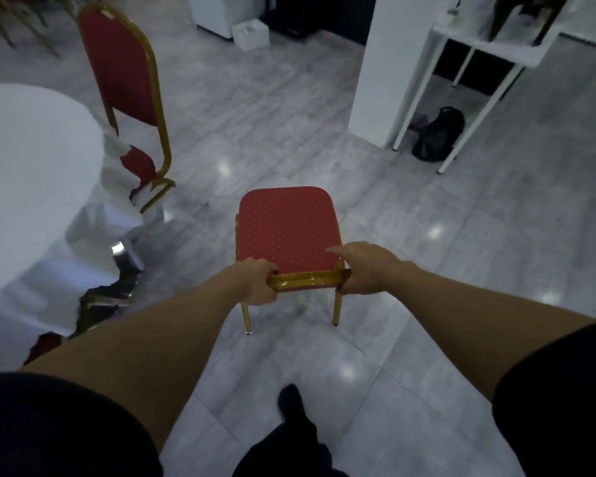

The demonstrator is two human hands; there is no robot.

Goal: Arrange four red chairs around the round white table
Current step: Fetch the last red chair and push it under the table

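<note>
Both bare arms reach forward: left hand (260,282) wraps the gold top rail of a red chair (288,228) at frame centre, right hand (362,268) gripping its other end. White bench (31,149) sits left; steer evenly toward it.

Table (31,160): far left.
Tucked chair (124,70): at table's right edge, seat under the cloth.
Held chair (286,228): centre, right of the table, apart from it.
Stand (489,46): upper right.
Bag (439,134): under stand.
</note>
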